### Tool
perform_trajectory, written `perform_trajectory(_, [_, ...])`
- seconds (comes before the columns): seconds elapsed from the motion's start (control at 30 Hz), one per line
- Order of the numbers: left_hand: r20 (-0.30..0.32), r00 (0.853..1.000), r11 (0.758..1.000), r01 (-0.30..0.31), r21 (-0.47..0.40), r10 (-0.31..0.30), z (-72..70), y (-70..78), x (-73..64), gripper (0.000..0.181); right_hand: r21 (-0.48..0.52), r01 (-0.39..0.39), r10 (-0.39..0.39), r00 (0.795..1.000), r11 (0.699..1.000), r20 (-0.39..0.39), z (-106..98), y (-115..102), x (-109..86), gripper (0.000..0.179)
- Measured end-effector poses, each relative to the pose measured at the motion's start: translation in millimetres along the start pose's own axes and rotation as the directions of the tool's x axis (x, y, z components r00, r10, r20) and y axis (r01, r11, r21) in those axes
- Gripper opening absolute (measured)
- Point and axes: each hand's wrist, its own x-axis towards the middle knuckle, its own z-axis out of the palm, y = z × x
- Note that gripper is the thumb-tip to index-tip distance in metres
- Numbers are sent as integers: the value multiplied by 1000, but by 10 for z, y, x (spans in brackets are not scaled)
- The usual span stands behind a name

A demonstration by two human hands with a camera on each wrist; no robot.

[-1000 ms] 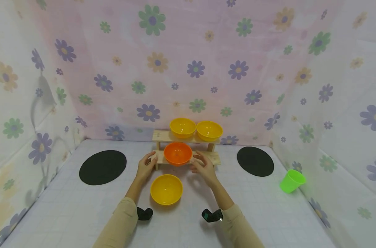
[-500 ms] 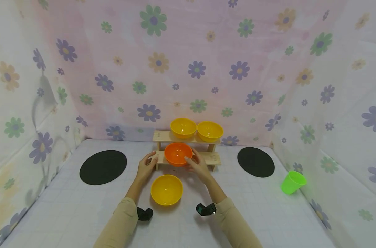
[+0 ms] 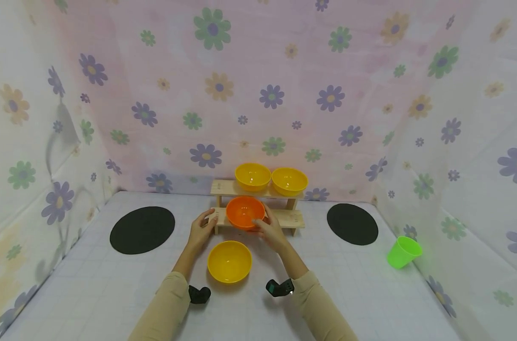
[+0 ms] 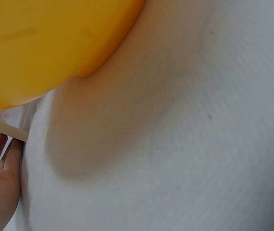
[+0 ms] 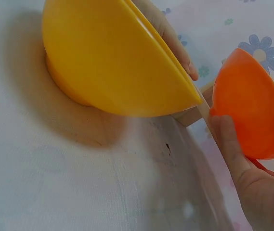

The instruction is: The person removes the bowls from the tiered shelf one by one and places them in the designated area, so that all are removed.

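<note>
An orange bowl sits over the lower step of a two-step wooden stand. My right hand holds its right side, the thumb at the near rim and other fingers around the wall and underneath; the right wrist view shows fingers against the orange underside. My left hand grips the left end of the lower step, also seen in the left wrist view at the wood's edge. Between my forearms, a yellow bowl stands upright on the table. Two more yellow bowls stand side by side on the upper step.
A black oval mat lies on the left of the white table, and another black mat on the right. A bright green cup stands tilted by the right wall. Flowered cloth encloses the back and sides.
My right hand has moved left from beside the orange bowl and taken hold of it. The bowl has shifted slightly toward me. The left hand has stayed at the stand.
</note>
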Motion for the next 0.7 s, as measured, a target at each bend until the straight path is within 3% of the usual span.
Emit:
perform_trajectory(0.23, [26,1000,1000,6,18,-6,-14,6,-7,45,13,-9,10,1000,1000,-18,-17,-25,-66,78])
perform_trajectory(0.7, [19,1000,1000,17,23,-18,-10,-5,-7,43,-14,-19,18,999,1000,-39,-177,-61,-311,76])
